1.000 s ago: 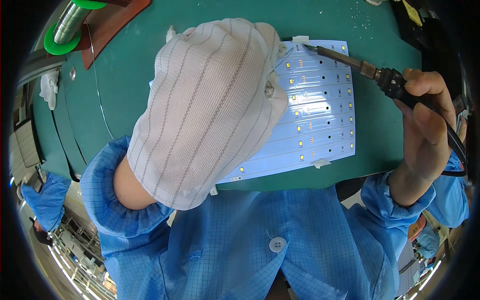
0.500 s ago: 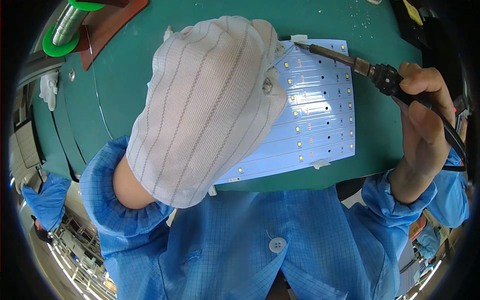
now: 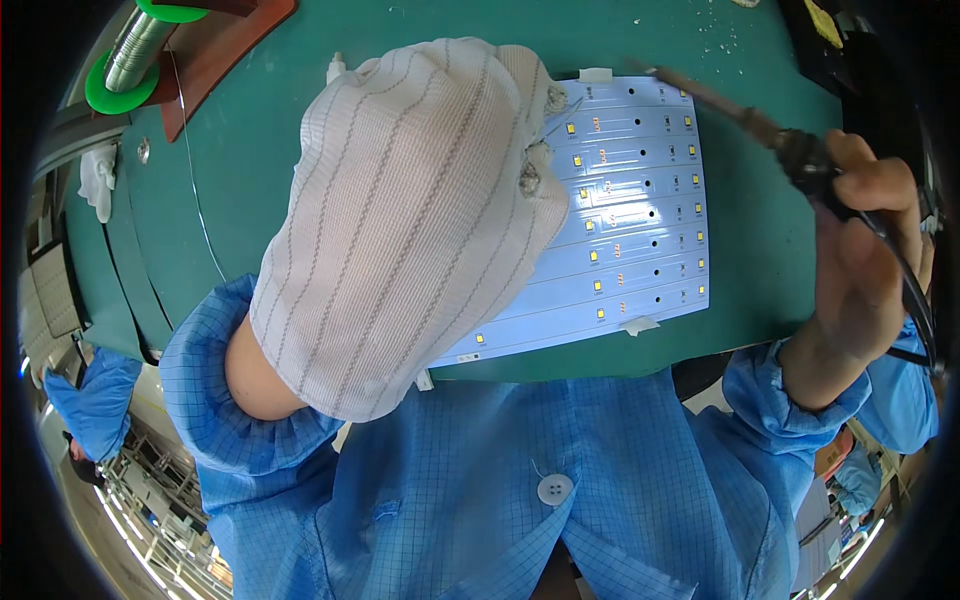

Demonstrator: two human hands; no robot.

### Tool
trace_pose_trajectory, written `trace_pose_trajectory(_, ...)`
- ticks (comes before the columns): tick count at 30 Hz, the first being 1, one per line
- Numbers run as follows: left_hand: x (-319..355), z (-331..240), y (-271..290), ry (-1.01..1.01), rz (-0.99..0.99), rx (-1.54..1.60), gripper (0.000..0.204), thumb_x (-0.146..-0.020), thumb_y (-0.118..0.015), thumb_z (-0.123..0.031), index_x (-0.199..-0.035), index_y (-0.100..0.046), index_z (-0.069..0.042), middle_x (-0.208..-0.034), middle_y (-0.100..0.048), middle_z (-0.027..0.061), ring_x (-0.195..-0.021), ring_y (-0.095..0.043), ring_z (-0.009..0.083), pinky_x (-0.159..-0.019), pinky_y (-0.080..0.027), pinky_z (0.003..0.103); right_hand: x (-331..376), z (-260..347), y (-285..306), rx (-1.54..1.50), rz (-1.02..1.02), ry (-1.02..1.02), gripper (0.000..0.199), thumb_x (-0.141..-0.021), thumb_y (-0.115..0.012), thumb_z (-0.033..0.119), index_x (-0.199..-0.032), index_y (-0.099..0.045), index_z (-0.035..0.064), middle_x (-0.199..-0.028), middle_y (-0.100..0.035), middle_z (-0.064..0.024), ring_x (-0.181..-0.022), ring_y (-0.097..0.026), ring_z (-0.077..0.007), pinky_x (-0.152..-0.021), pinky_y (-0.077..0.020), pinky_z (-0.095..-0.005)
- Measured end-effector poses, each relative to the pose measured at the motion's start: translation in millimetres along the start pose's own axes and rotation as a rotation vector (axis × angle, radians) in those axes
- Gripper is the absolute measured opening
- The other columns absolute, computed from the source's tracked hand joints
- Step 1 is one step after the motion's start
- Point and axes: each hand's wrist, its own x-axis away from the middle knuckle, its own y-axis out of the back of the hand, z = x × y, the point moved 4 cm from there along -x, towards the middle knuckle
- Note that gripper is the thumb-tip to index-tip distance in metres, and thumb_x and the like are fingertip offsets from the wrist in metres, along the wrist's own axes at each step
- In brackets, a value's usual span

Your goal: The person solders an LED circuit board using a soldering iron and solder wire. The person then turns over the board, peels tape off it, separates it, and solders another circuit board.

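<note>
Right hand [image 3: 865, 230], grip around soldering iron [image 3: 765, 128] near LED board [image 3: 640, 240] (gloved left hand [image 3: 415, 230], grip unclear)

Left part of the board [image 3: 628, 238] hidden behind the glove [image 3: 410, 230], soldering iron [image 3: 800, 160] blurred, spool [image 3: 138, 52] cut off above

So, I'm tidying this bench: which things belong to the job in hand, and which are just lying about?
Job: soldering iron, in right hand; LED board, partly beneath cloth-covered left hand; probably wire spool.

Seemingly lying about: crumpled white item; small round disc.
</note>
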Motion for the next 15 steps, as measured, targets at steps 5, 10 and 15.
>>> trace_pose_trajectory(5, -11, -4, 7, -0.014, 0.163, -0.112, 0.024, -0.073, -0.061, -0.004, -0.097, -0.060, -0.006, -0.101, -0.060, 0.0057, -0.079, -0.057, 0.0216, -0.073, -0.045, 0.029, 15, 3, 22, -0.047, -0.397, 0.002, 0.028, -0.095, -0.044, 0.013, -0.117, -0.052, -0.0019, -0.095, -0.054, -0.0079, -0.091, -0.051, -0.0133, -0.084, -0.0413, -0.0306)
trace_pose_trajectory(10, -2, 0, 14, -0.005, 0.148, -0.035, 0.014, -0.076, -0.059, -0.004, -0.090, -0.061, -0.004, -0.101, -0.059, 0.0068, -0.079, -0.057, 0.0214, -0.068, -0.046, 0.030, -10, 3, -7, 0.427, -0.784, 0.145, 0.029, -0.095, -0.049, 0.014, -0.119, -0.053, -0.0022, -0.107, -0.060, -0.0121, -0.093, -0.056, -0.0136, -0.084, -0.0438, -0.0256)
trace_pose_trajectory(15, 3, 5, 18, 0.096, 0.156, 0.031, 0.011, -0.074, -0.060, -0.003, -0.085, -0.062, -0.001, -0.096, -0.059, 0.0078, -0.079, -0.057, 0.0241, -0.062, -0.048, 0.035, -18, -13, -11, 0.521, -0.608, 0.047, 0.026, -0.091, -0.057, 0.020, -0.115, -0.059, 0.0096, -0.106, -0.060, -0.0079, -0.095, -0.056, -0.0159, -0.083, -0.0412, -0.0251)
